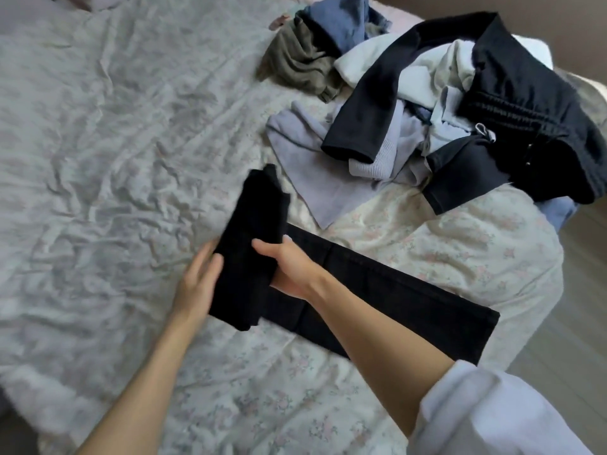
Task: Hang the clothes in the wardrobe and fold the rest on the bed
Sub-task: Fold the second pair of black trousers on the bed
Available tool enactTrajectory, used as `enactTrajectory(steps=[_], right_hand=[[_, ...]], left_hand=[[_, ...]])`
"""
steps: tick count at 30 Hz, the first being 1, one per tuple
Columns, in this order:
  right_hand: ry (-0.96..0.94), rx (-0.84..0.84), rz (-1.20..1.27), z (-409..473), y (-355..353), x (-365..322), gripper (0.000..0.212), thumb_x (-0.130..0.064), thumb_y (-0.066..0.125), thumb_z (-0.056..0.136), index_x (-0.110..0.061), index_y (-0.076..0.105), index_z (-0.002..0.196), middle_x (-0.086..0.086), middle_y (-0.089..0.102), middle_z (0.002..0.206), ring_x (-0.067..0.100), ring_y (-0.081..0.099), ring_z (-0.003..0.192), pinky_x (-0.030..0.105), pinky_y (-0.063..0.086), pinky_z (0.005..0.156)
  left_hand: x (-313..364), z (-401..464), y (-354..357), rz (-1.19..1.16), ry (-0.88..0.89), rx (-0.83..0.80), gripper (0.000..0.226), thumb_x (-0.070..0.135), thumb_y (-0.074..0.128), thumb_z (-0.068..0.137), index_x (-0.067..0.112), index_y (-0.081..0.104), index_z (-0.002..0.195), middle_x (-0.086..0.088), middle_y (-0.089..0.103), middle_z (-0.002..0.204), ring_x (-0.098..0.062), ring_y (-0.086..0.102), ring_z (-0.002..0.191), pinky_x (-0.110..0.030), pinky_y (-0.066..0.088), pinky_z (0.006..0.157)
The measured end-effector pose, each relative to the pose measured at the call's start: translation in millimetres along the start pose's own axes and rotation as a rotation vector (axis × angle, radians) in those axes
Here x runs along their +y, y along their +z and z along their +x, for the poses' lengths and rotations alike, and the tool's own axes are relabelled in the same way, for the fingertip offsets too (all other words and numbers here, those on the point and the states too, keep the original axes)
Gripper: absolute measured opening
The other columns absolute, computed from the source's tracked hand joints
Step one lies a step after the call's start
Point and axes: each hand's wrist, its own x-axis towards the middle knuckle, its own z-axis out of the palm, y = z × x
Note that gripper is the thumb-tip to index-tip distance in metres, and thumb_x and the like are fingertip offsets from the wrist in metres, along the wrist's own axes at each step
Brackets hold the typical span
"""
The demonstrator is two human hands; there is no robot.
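Observation:
Black trousers lie on the bed, their legs stretched toward the lower right. One end is folded up into a thick black bundle raised off the cover. My right hand grips that bundle from the right, thumb on top and fingers underneath. With straight fingers, my left hand presses flat against its left side. A heap of unfolded clothes sits at the upper right of the bed.
The heap holds a dark navy garment, white and lilac pieces, an olive top and a blue item. The bed's right edge drops to a wooden floor. Crumpled floral cover fills the left.

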Motion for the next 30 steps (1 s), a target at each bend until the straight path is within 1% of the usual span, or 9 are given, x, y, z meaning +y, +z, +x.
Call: enactTrajectory(steps=[4,11,15,19,21,23,26,28,30], right_hand=[[-0.034,0.124,0.065,-31,-67,13,0.032,-0.015,0.046,0.098,-0.009,0.054,0.128,0.009,0.063,0.123,0.025,0.061,0.113,0.041,0.049,0.095],[0.137,0.595,-0.012,-52,-128,56,0.027,-0.017,0.049,0.097,-0.007,0.054,0.122,0.008,0.066,0.112,0.025,0.064,0.103,0.042,0.053,0.087],[0.177,0.83,-0.372,-55,-135,60,0.037,-0.025,0.056,0.093,-0.01,0.048,0.125,0.004,0.061,0.114,0.023,0.06,0.103,0.041,0.053,0.087],[-0.161,1.1,-0.938,-67,-133,59,0.05,-0.02,0.056,0.089,-0.018,0.036,0.135,-0.001,0.05,0.12,0.02,0.055,0.106,0.035,0.049,0.082],[-0.402,1.074,-1.386,-65,-130,59,0.055,-0.014,0.059,0.085,-0.016,0.04,0.137,0.007,0.048,0.129,0.025,0.05,0.114,0.042,0.047,0.088],[-0.466,0.829,-1.794,-56,-130,62,0.055,-0.016,0.057,0.086,-0.018,0.042,0.139,0.014,0.044,0.14,0.032,0.041,0.129,0.056,0.036,0.102],[-0.159,0.496,-2.055,-53,-152,70,0.057,-0.035,0.031,0.098,-0.031,0.009,0.15,0.006,0.003,0.159,0.028,-0.003,0.146,0.055,-0.005,0.113],[-0.056,0.511,-2.056,-65,-168,80,0.057,-0.042,0.023,0.099,-0.032,-0.001,0.15,0.003,-0.005,0.159,0.026,-0.01,0.145,0.052,-0.009,0.113],[-0.028,0.525,-2.12,-79,-170,87,0.058,-0.041,0.027,0.097,-0.025,0.011,0.151,0.007,0.009,0.158,0.03,0.004,0.146,0.053,0.002,0.114]], left_hand=[[-20,-11,50,0.45,0.153,-0.181,0.061,0.054,0.042,0.094,0.04,0.018,0.148,0.012,0.016,0.157,-0.009,0.01,0.145,-0.041,0.013,0.118],[-55,-26,111,0.965,0.092,-0.325,0.069,0.057,0.033,0.094,0.039,-0.004,0.149,0.0,-0.012,0.159,-0.023,-0.016,0.145,-0.051,-0.003,0.116],[-63,-25,119,1.051,0.11,-0.31,0.074,0.062,0.032,0.091,0.038,-0.009,0.148,-0.003,-0.02,0.157,-0.029,-0.024,0.142,-0.058,-0.006,0.113],[-63,-21,127,1.121,0.096,-0.337,0.09,0.079,0.027,0.08,0.038,-0.023,0.143,-0.005,-0.03,0.153,-0.034,-0.029,0.139,-0.064,-0.006,0.109],[-64,-31,138,1.131,0.118,-0.36,0.094,0.081,0.026,0.077,0.036,-0.031,0.138,-0.006,-0.037,0.149,-0.034,-0.029,0.139,-0.066,-0.006,0.107],[-68,-44,148,1.111,0.148,-0.37,0.093,0.079,0.028,0.079,0.035,-0.032,0.135,-0.005,-0.04,0.144,-0.032,-0.028,0.14,-0.064,-0.008,0.108],[-78,-48,145,1.059,0.182,-0.323,0.082,0.068,0.031,0.088,0.034,-0.018,0.144,0.001,-0.029,0.152,-0.026,-0.023,0.143,-0.057,-0.013,0.11],[-82,-34,133,1.039,0.167,-0.266,0.068,0.059,0.024,0.094,0.034,-0.011,0.147,0.002,-0.019,0.157,-0.022,-0.022,0.143,-0.053,-0.015,0.112],[-84,-14,119,1.082,0.118,-0.233,0.059,0.054,0.012,0.096,0.034,-0.019,0.142,0.002,-0.02,0.157,-0.02,-0.024,0.143,-0.053,-0.016,0.112]])
